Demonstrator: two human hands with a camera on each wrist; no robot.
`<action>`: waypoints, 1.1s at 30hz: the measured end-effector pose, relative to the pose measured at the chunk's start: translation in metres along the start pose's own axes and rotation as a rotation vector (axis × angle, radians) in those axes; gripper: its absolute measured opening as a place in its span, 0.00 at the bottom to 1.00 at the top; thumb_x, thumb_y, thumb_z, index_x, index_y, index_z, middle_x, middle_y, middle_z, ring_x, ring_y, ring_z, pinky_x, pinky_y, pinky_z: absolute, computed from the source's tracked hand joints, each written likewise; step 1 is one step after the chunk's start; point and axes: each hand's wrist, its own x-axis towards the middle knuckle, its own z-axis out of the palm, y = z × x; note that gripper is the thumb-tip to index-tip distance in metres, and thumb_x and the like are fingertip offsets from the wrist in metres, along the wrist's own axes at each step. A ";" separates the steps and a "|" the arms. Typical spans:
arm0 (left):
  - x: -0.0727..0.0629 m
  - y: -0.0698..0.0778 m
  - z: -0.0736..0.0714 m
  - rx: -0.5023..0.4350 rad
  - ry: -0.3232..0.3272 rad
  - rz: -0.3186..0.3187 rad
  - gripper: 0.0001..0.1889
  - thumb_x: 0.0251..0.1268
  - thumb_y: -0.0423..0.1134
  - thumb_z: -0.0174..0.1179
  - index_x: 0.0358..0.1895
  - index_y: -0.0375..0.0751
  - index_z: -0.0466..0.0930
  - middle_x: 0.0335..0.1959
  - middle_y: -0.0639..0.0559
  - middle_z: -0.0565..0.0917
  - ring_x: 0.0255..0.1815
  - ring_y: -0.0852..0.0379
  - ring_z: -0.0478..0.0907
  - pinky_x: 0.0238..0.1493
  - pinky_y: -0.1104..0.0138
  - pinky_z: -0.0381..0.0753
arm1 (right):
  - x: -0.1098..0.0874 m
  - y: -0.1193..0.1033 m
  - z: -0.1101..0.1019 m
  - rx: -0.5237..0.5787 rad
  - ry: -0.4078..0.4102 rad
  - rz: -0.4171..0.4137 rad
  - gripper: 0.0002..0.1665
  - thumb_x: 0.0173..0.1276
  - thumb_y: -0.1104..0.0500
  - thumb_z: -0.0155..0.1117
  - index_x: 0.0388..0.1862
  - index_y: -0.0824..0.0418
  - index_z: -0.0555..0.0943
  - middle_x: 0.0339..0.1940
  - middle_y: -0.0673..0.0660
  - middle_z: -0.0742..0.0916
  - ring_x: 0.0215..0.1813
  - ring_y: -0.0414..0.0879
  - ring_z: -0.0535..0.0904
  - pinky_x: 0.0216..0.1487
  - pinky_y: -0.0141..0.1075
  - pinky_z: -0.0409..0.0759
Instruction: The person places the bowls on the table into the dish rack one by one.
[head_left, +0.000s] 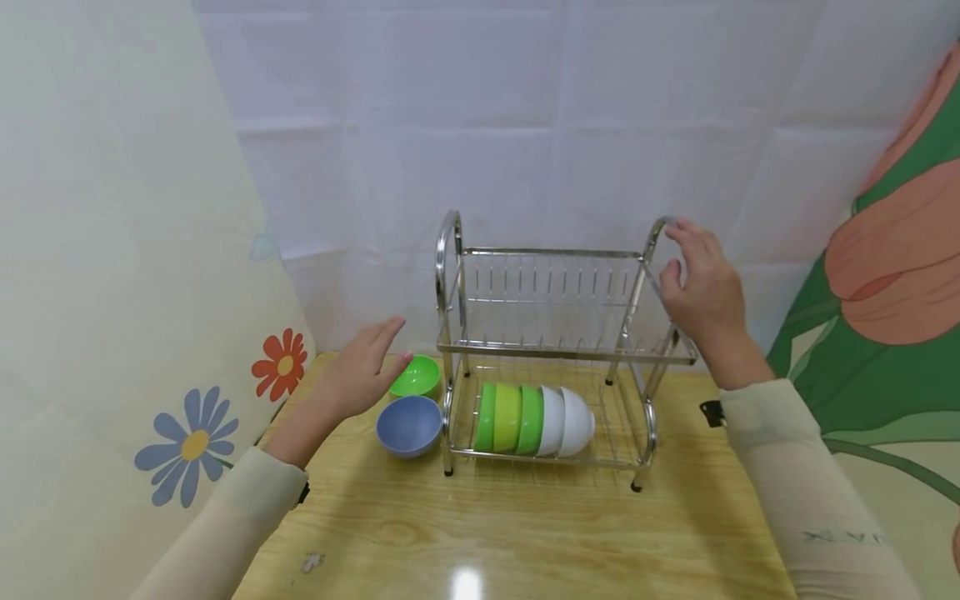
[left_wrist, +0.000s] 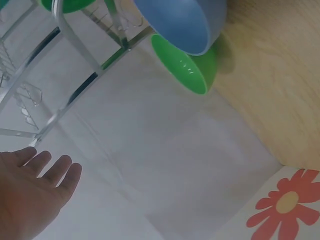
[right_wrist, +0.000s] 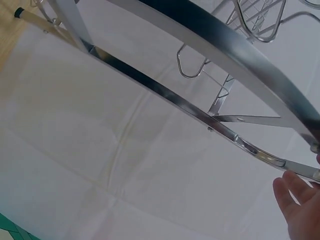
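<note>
A two-tier metal dish rack [head_left: 551, 353] stands on the table. My left hand [head_left: 363, 371] hovers left of it, fingers extended and holding nothing, above a green bowl [head_left: 417, 375] and a blue bowl [head_left: 409, 427]. In the left wrist view, its fingertips show close to the rack's side tube [left_wrist: 80, 90]. At the rack's upper right, my right hand [head_left: 705, 287] has its fingertips right at the curved end frame, the thumb apart from the fingers. The right wrist view shows fingers [right_wrist: 295, 187] just under the tube. Nested green, yellow-green and white bowls [head_left: 576, 423] lie sideways on the lower tier.
The wooden table [head_left: 525, 533] extends in front of the rack. A white sheet [head_left: 525, 108] hangs close behind it. Flower-printed panels border the left [head_left: 187, 446] and right [head_left: 892, 275].
</note>
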 end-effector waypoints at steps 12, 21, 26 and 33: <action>-0.025 -0.019 0.029 0.026 -0.038 -0.040 0.42 0.71 0.63 0.52 0.79 0.40 0.55 0.79 0.41 0.61 0.77 0.37 0.58 0.74 0.40 0.61 | -0.004 -0.005 0.002 0.009 0.047 -0.007 0.24 0.65 0.66 0.52 0.60 0.67 0.78 0.67 0.64 0.80 0.60 0.67 0.79 0.46 0.61 0.81; -0.039 -0.029 0.052 0.069 -0.107 -0.057 0.48 0.68 0.67 0.53 0.79 0.38 0.53 0.79 0.38 0.59 0.76 0.33 0.59 0.70 0.38 0.65 | -0.004 -0.008 0.001 -0.005 0.048 -0.005 0.24 0.65 0.66 0.52 0.60 0.67 0.77 0.67 0.65 0.79 0.57 0.68 0.80 0.44 0.60 0.80; -0.047 -0.033 0.059 0.070 -0.141 -0.065 0.48 0.67 0.68 0.54 0.79 0.38 0.53 0.79 0.38 0.57 0.75 0.31 0.60 0.68 0.36 0.66 | -0.005 -0.009 0.002 -0.015 0.036 -0.002 0.23 0.67 0.65 0.52 0.60 0.67 0.77 0.68 0.65 0.78 0.52 0.68 0.81 0.36 0.58 0.79; -0.054 -0.039 0.068 0.043 -0.168 -0.095 0.50 0.63 0.70 0.56 0.79 0.38 0.55 0.79 0.38 0.57 0.76 0.31 0.59 0.67 0.34 0.66 | -0.007 -0.011 0.002 -0.018 0.041 -0.014 0.22 0.67 0.65 0.52 0.60 0.67 0.77 0.68 0.65 0.78 0.47 0.68 0.82 0.35 0.57 0.79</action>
